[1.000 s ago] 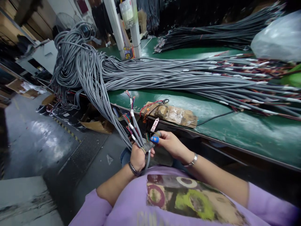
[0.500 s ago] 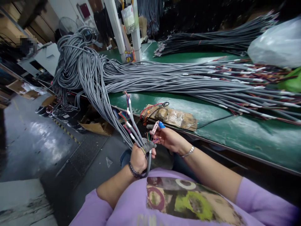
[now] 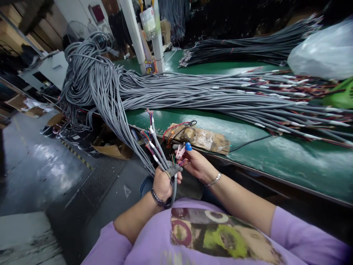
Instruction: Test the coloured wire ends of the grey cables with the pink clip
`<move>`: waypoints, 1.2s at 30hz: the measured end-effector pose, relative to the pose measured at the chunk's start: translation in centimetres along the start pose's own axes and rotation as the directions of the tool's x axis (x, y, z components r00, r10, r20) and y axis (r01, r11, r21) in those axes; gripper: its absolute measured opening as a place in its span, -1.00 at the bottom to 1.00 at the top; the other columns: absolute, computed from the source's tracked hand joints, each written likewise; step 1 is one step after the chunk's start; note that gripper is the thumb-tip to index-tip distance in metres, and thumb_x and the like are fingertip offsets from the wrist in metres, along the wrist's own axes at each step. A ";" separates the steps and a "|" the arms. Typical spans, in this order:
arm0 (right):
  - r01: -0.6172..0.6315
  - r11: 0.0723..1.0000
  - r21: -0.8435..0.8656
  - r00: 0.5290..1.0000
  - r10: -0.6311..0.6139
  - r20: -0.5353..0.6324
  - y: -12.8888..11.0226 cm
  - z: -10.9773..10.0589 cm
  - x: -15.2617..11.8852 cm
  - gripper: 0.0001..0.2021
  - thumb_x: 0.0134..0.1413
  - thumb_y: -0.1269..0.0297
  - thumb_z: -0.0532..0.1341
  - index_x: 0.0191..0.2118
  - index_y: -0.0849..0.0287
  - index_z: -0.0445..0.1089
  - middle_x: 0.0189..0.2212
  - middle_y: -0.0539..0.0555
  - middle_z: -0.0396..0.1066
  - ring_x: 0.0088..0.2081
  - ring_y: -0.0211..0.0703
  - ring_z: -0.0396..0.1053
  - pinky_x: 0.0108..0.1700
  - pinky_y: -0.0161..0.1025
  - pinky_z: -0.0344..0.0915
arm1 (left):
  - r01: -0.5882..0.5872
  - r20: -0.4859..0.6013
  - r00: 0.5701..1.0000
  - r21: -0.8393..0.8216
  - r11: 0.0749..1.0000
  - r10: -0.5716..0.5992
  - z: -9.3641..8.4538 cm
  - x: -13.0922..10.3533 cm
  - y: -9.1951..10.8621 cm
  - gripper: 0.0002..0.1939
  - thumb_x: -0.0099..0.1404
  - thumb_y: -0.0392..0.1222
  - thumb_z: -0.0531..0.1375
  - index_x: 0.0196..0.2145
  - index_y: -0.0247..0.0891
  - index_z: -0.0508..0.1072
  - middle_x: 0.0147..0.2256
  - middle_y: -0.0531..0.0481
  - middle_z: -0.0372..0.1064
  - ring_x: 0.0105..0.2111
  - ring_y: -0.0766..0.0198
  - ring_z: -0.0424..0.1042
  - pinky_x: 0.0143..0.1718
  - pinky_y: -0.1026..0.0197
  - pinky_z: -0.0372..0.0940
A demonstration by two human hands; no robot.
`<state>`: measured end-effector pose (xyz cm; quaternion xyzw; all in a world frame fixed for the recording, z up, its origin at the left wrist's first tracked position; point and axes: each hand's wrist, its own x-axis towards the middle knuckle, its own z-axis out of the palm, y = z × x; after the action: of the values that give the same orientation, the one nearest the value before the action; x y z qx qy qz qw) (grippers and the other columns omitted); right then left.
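Note:
My left hand point(image 3: 164, 184), with a grey cover on its thumb, is closed round several grey cables point(image 3: 161, 152) near their stripped ends. Coloured wires point(image 3: 173, 158) fan out just above that thumb. In my right hand point(image 3: 197, 165), which has a blue cover on the thumb and a grey one on a finger, is a small pale pink clip point(image 3: 180, 151) with dark marks, shaped like a clothes peg. It is pinched right beside the coloured wires. Whether the clip touches the wires I cannot tell.
Across the green table point(image 3: 256, 162) lies a long bundle of grey cables point(image 3: 176, 90), coiled at the left. A wooden board point(image 3: 209, 140) with leads sits at the near edge. Dark cables point(image 3: 234, 49), a white plastic bag point(image 3: 322, 51) and a green bag point(image 3: 339, 95) are behind.
My right hand has shifted slightly left, nearer my left hand, and the pink clip has turned in its fingers. My left hand keeps its grip on the cables.

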<state>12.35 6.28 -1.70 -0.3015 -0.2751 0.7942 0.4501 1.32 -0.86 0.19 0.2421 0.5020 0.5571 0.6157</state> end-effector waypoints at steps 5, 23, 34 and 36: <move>0.003 0.996 0.086 0.998 0.002 -0.056 0.3 0.2 0.3 -0.58 -0.16 -0.13 0.33 -0.43 0.19 0.43 -0.58 -0.03 0.36 -0.55 -0.31 0.24 -0.46 -0.32 0.18 | 0.004 -0.006 1.000 0.017 1.000 -0.004 -0.1 0.3 -0.5 -0.68 -0.11 -0.04 0.36 -0.56 -0.33 0.37 -0.68 0.05 0.32 -0.70 0.42 0.25 -0.69 0.36 0.11; -0.101 0.992 0.072 0.993 0.097 0.061 -0.9 -0.1 -1.2 -0.73 -0.08 0.08 0.35 -0.34 0.18 0.44 -0.47 -0.01 0.39 -0.49 -0.32 0.27 -0.43 -0.35 0.29 | -0.076 -0.008 0.997 0.047 0.996 0.076 -0.3 -1.5 0.2 -0.67 -0.03 0.00 0.34 -0.57 -0.30 0.36 -0.70 0.08 0.30 -0.73 0.44 0.21 -0.68 0.36 0.06; 0.138 0.941 -0.310 0.989 -0.150 -0.013 0.4 -1.0 -0.3 -0.47 -0.06 -0.27 0.16 -0.42 0.19 0.43 -0.45 0.08 0.43 -0.45 -0.24 0.28 -0.35 -0.27 0.27 | -0.066 -0.046 0.997 0.045 0.997 0.068 -0.1 -0.5 0.2 -0.65 -0.02 0.02 0.33 -0.59 -0.32 0.37 -0.70 0.06 0.29 -0.74 0.45 0.18 -0.69 0.35 0.00; 0.108 0.957 -0.267 0.994 -0.112 0.000 0.4 -1.0 -0.1 -0.48 -0.09 -0.27 0.18 -0.44 0.19 0.43 -0.47 0.07 0.43 -0.46 -0.25 0.28 -0.38 -0.28 0.26 | -0.066 -0.039 0.997 0.039 0.997 0.067 -0.1 -0.4 0.1 -0.66 -0.02 0.02 0.33 -0.58 -0.32 0.38 -0.70 0.06 0.29 -0.73 0.45 0.19 -0.69 0.36 0.02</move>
<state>12.88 6.19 -2.64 -0.3494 -0.3927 0.7213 0.4510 1.20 -1.25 0.37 0.2591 0.5163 0.5725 0.5818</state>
